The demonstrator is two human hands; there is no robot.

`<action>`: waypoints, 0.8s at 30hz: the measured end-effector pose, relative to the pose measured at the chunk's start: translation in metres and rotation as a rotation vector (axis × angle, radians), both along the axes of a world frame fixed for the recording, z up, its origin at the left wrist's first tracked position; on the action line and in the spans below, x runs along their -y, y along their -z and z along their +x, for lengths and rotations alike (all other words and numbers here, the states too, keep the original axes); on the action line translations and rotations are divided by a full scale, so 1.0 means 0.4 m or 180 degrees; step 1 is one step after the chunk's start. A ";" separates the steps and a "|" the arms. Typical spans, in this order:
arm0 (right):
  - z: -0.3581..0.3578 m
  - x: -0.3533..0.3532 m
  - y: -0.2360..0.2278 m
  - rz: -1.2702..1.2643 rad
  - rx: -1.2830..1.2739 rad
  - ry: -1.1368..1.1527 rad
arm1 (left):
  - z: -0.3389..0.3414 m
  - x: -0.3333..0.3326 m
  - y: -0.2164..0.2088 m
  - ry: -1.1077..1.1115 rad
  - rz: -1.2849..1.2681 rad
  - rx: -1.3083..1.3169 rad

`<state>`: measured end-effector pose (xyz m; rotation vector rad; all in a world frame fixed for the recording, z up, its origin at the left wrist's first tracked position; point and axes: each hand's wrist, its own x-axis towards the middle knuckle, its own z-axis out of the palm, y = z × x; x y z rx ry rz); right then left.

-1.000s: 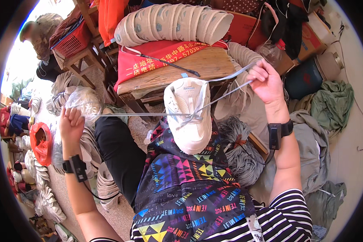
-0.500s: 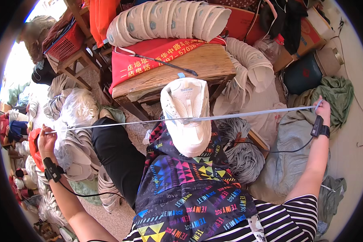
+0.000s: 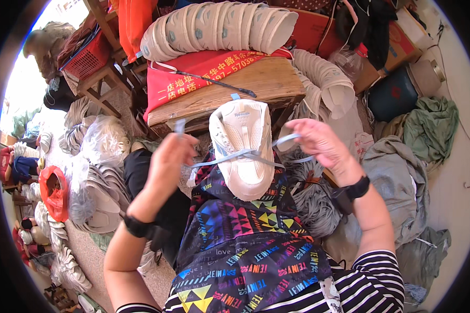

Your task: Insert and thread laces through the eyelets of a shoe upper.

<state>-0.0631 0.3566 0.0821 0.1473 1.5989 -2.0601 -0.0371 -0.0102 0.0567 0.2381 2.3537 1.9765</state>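
A white sneaker upper (image 3: 241, 120) points toe toward me above my patterned apron (image 3: 245, 245), its heel end at the wooden bench (image 3: 235, 78). Across its front part runs a grey-blue shoelace (image 3: 245, 153), the two strands crossing over the tongue area. Left of the upper, my left hand (image 3: 173, 156) is closed on one end, and a short bit of lace sticks up above the fingers. On the other side my right hand (image 3: 321, 143) pinches the other end, with a loop of lace by its fingertips.
On the bench lie a red cloth (image 3: 167, 88), a thin dark hook-like tool (image 3: 214, 82) and a row of nested uppers (image 3: 214, 27). Bundled grey laces (image 3: 316, 208) sit at my right. Leftward are stacked pale shoe pieces (image 3: 102, 193) and an orange-red bag (image 3: 53, 193).
Both hands have come in from wide apart to either side of the upper. The shoelace, stretched straight across before, now bends around the upper's front with its strands crossed.
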 end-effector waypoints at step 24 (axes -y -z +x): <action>0.080 0.144 0.043 0.1442 -0.1564 0.0253 | 0.087 -0.163 -0.003 0.0285 -0.0494 0.0929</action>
